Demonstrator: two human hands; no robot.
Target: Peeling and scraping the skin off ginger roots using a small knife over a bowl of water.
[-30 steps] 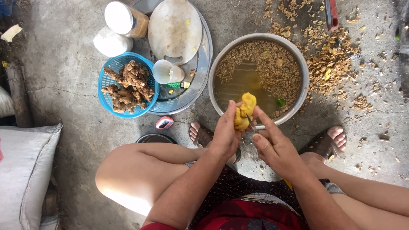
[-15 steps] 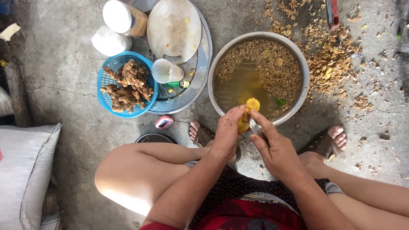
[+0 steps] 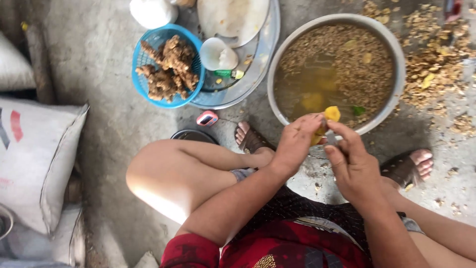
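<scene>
The concrete floor (image 3: 109, 114) carries all items. A grey sack (image 3: 34, 164) lies at the left edge. A large metal basin (image 3: 396, 54) sits at upper centre-right, holding murky yellowish water with floating brown peelings; loose peelings (image 3: 436, 64) are heaped on the floor just right of it. A round metal tray (image 3: 263, 64) lies left of the basin, touching a blue basket (image 3: 144, 54) filled with knobbly brown roots (image 3: 168, 69). A small pink object (image 3: 207, 118) lies on the floor below the tray.

The left hand (image 3: 292, 144) is clamped on a peeled yellow root piece (image 3: 331, 114), held over the basin's near rim. Its exposed end points up and away from the person; its long axis cannot be judged, since the fingers cover most of it. The right hand (image 3: 352, 166) is closed around a small blade (image 3: 329, 138) touching the piece.
</scene>
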